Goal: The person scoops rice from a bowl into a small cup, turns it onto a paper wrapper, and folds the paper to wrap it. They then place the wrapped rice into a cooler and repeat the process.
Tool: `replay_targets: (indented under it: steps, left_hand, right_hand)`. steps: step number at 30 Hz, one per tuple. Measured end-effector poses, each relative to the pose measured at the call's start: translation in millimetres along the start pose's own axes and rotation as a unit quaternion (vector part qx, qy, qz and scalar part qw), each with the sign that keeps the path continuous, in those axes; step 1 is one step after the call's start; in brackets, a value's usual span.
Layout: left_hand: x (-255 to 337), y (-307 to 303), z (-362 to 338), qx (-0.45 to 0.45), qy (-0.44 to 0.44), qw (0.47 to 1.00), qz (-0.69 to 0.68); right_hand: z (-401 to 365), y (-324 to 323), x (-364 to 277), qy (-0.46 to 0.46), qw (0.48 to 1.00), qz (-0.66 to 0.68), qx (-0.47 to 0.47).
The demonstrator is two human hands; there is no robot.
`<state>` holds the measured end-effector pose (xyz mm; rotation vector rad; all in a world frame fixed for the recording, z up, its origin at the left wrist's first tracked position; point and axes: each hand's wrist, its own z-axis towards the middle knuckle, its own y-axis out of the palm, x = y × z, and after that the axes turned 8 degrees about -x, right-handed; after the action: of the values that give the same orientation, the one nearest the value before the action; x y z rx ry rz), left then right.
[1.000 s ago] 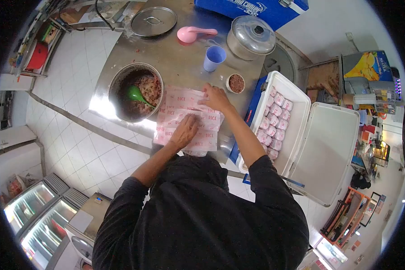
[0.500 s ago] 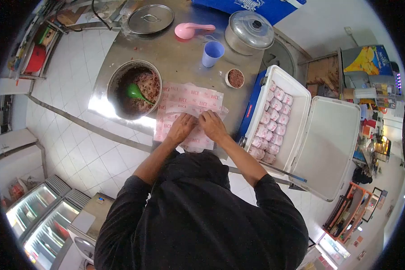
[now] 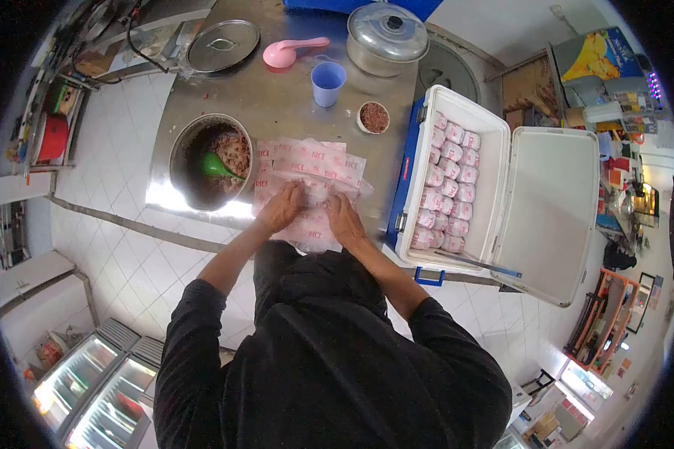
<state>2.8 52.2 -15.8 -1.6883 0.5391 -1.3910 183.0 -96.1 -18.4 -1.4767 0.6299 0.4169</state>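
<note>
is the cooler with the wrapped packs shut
No, the white lid is swung open to one side, leaving the wrapped packs inside the cooler in view.

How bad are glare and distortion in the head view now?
Head view: strong white glare on the steel table beside the pot; head view: marked fisheye bowing, black corners; head view: red lettering on the paper only partly legible.

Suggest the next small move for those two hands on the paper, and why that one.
Probably fold the printed wrapping paper inward between the left hand and right hand: both are on it, fingers curled, with a narrow gap between them. The small wrapped bundles in the open cooler hint at such folding, though I can't tell whether this paper holds anything.
</note>
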Motion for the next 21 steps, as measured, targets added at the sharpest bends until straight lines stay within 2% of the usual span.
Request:
replay_targets:
  steps: [3, 5, 8, 9, 10, 13, 14, 15, 17, 20, 21]
  left_hand:
    - [-12, 6, -6, -0.031, -0.007, 0.996, 0.078]
    - [-19, 1, -1, -0.039, -0.007, 0.996, 0.078]
    - [-35, -13, 17, -0.065, 0.001, 0.998, 0.012]
    - [-39, -18, 24, -0.079, 0.007, 0.997, -0.022]
    - [-37, -28, 35, -0.091, -0.008, 0.99, -0.107]
    - [-29, -56, 67, -0.212, -0.162, 0.964, 0.009]
    - [-34, -53, 74, -0.219, -0.167, 0.96, 0.044]
    - [-32, -51, 78, -0.158, -0.116, 0.973, 0.119]
    - [-28, -45, 79, -0.036, -0.011, 0.964, 0.262]
    - [-36, -31, 78, -0.074, 0.011, 0.974, 0.216]
    - [-35, -31, 74, -0.084, -0.006, 0.982, 0.166]
  right_hand:
    - [-4, -2, 4, 0.006, 1.0, -0.025, -0.001]
    - [1, -5, 14, 0.017, 0.998, -0.061, -0.023]
    - [23, -20, 24, 0.162, 0.975, 0.001, -0.149]
    - [28, -25, 23, 0.178, 0.973, -0.012, -0.145]
    - [36, -30, 23, 0.191, 0.971, -0.027, -0.14]
    - [61, -34, 15, 0.238, 0.964, -0.064, -0.095]
    - [65, -36, 13, 0.219, 0.97, -0.095, -0.052]
    - [68, -38, 10, 0.201, 0.971, -0.128, -0.008]
    - [70, -41, 3, 0.089, 0.962, -0.225, 0.126]
    - [69, -27, 11, 0.022, 0.985, -0.168, 0.014]
    - [66, -25, 11, 0.051, 0.987, -0.152, -0.011]
